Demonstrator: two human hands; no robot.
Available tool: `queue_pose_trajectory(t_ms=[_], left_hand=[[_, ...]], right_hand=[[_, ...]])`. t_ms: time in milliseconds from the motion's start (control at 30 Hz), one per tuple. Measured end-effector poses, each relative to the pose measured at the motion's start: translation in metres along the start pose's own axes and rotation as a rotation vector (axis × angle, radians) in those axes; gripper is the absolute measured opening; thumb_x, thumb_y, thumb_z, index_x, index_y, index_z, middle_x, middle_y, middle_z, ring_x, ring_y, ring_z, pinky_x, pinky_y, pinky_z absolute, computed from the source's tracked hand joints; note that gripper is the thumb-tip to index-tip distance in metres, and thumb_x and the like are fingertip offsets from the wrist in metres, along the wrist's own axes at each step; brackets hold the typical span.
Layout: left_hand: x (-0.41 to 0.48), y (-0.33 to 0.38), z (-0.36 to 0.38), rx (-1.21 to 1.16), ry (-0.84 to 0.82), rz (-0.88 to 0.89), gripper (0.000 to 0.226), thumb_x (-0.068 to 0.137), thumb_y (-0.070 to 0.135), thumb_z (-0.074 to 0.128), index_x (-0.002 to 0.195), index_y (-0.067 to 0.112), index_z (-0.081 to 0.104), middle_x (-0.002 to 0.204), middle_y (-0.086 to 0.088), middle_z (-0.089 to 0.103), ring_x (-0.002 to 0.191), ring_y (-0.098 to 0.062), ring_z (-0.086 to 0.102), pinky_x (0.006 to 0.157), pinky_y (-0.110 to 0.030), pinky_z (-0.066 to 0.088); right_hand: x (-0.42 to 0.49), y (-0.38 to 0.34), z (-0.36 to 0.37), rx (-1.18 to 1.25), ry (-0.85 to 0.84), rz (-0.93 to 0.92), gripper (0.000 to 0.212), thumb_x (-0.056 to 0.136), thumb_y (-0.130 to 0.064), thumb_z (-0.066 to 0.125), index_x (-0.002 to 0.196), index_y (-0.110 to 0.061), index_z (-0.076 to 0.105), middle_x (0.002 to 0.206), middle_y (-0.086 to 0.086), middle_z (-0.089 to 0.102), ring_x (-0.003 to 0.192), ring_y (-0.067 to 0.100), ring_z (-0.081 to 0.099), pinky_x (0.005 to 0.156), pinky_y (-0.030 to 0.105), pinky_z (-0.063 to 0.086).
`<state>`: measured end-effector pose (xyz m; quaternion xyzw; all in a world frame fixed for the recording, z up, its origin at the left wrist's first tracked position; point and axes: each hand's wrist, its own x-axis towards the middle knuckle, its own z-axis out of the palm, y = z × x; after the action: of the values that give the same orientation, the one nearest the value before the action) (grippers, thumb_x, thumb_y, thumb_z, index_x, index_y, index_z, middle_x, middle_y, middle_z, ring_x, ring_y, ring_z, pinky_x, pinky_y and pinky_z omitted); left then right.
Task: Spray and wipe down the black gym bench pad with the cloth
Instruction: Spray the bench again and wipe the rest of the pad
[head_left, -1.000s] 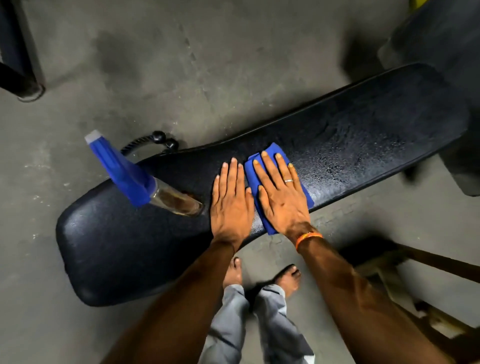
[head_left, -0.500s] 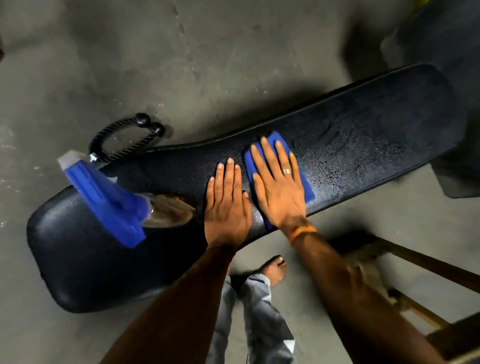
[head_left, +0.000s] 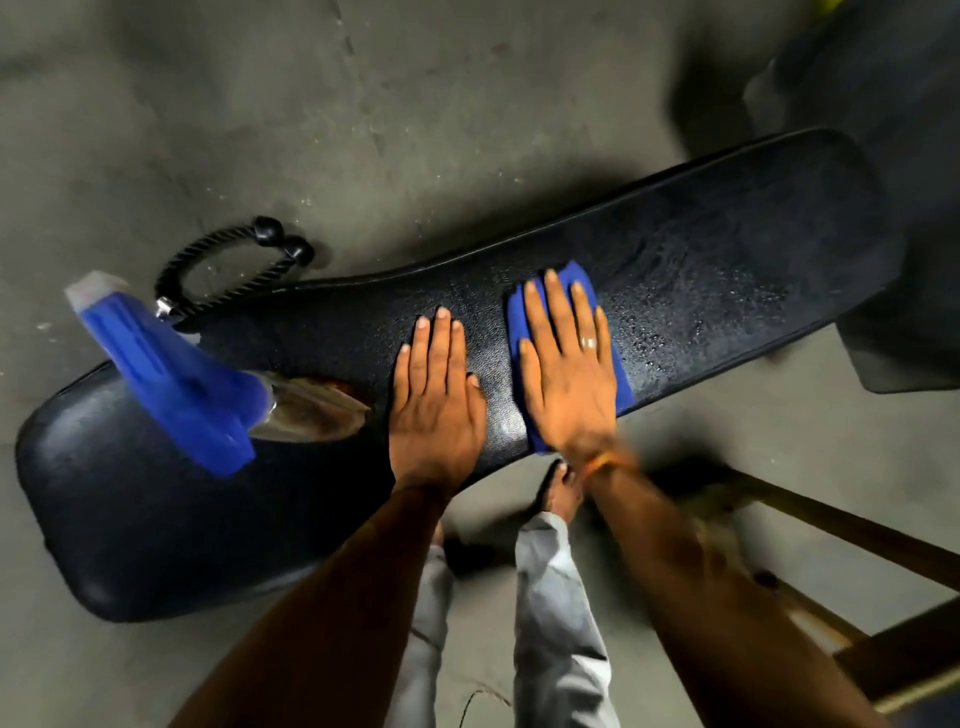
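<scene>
The long black bench pad (head_left: 727, 249) runs from lower left to upper right. Spray droplets bead on its right half. My right hand (head_left: 566, 369) lies flat on a folded blue cloth (head_left: 615, 364), pressing it onto the pad's middle. My left hand (head_left: 436, 395) rests flat and bare on the pad just left of the cloth, fingers together. A spray bottle (head_left: 171, 374) with a blue head and clear body stands on the pad's left part, well left of my left hand.
A black rope handle (head_left: 218, 270) lies on the concrete floor behind the pad's left end. Wooden frame bars (head_left: 852, 535) stick out at lower right. A dark bulky object (head_left: 883, 104) stands at upper right. My feet and grey trousers are below the pad.
My right hand has slid the cloth to the right along the pad, opening a gap from my left hand. The left hand stays planted. The view has shifted.
</scene>
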<state>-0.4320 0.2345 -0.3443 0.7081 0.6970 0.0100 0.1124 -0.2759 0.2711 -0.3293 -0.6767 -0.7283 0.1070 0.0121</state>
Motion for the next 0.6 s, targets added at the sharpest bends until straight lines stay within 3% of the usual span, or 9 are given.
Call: queue_pose_trajectory(t_ms=[100,200,333,500,600], left_hand=[[0.003,0.001,0.0,-0.014,0.006,-0.01,0.061,0.104,0.027,0.035,0.161,0.007,0.022,0.171,-0.009,0.017,0.159,-0.025,0.014,0.129,-0.045,0.017],[0.004,0.004,0.001,0.026,0.004,-0.02,0.062,0.1,0.025,0.038,0.159,0.007,0.029,0.169,-0.011,0.023,0.157,-0.027,0.019,0.128,-0.047,0.019],[0.037,0.044,-0.001,-0.058,0.01,-0.125,0.067,0.097,0.032,0.029,0.161,0.012,0.025,0.171,-0.006,0.016,0.159,-0.027,0.012,0.129,-0.05,0.008],[0.074,0.095,0.009,-0.033,0.005,-0.11,0.064,0.103,0.034,0.021,0.164,0.016,0.011,0.173,0.0,0.005,0.16,-0.026,0.003,0.128,-0.054,0.01],[0.071,0.095,0.015,-0.029,0.03,-0.123,0.063,0.105,0.036,0.022,0.164,0.017,0.009,0.173,0.0,0.004,0.16,-0.026,0.002,0.128,-0.055,0.01]], right_hand=[[-0.019,0.016,0.0,-0.017,-0.06,-0.038,0.062,0.109,-0.04,0.025,0.167,-0.023,0.013,0.175,0.002,0.009,0.162,0.026,0.006,0.129,0.052,0.017],[0.039,0.023,-0.002,0.021,0.001,-0.038,0.061,0.107,-0.04,0.028,0.165,-0.023,0.021,0.174,0.003,0.017,0.161,0.028,0.013,0.129,0.052,0.017],[0.086,0.033,-0.005,0.042,0.02,-0.059,0.059,0.107,-0.04,0.027,0.164,-0.023,0.026,0.173,0.003,0.022,0.161,0.028,0.017,0.129,0.051,0.018],[0.001,0.069,-0.006,0.029,-0.016,-0.023,0.06,0.109,-0.038,0.026,0.166,-0.023,0.014,0.175,0.001,0.01,0.163,0.024,0.004,0.131,0.049,0.013],[-0.001,0.083,-0.006,0.013,-0.048,-0.077,0.061,0.109,-0.039,0.027,0.166,-0.023,0.016,0.175,0.003,0.012,0.162,0.026,0.007,0.13,0.051,0.015]])
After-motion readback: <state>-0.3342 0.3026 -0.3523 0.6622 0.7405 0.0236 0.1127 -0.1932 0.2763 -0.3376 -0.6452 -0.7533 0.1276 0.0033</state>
